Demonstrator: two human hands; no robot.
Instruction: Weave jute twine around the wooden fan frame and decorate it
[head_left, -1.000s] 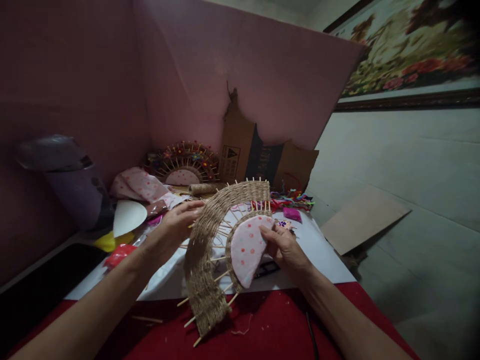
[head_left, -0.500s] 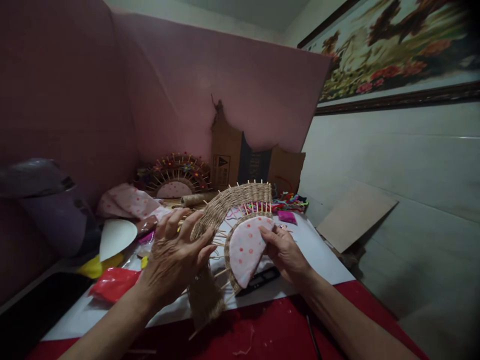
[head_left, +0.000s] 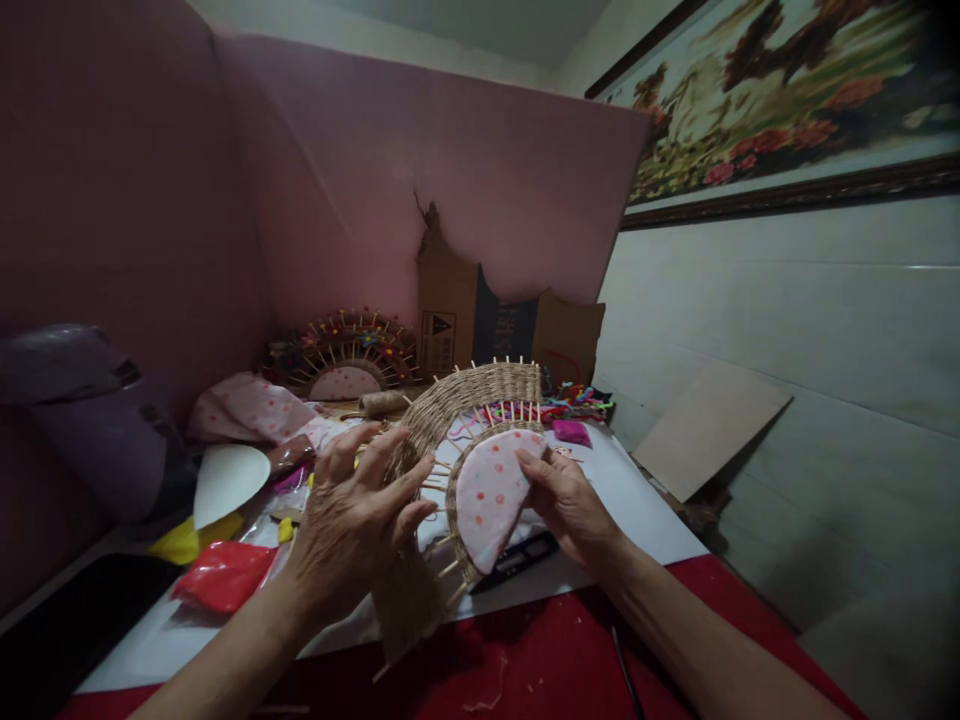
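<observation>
A half-round woven fan (head_left: pixel 480 385) of twine on thin sticks is held up in front of me, its arched band running round a spotted pink fabric half-disc (head_left: pixel 491 490). My right hand (head_left: pixel 566 500) grips the half-disc at its straight edge, thumb on the front and fingers behind. My left hand (head_left: pixel 360 510) lies over the left side of the woven band, fingers spread apart. Whether its fingertips press on the twine is hard to see. The lower left end of the band hangs down beneath my left hand.
White paper (head_left: pixel 637 510) covers much of the red tabletop (head_left: pixel 570 660). To the left are a red packet (head_left: pixel 225 575), a white cut shape (head_left: pixel 231 480) and a dark tablet-like slab (head_left: pixel 97 610). A decorated fan (head_left: pixel 345 380) and torn cardboard (head_left: pixel 450 310) stand behind.
The view has shifted slightly. My left hand has its fingers a little more spread over the band; my right hand keeps the same grip on the half-disc.
</observation>
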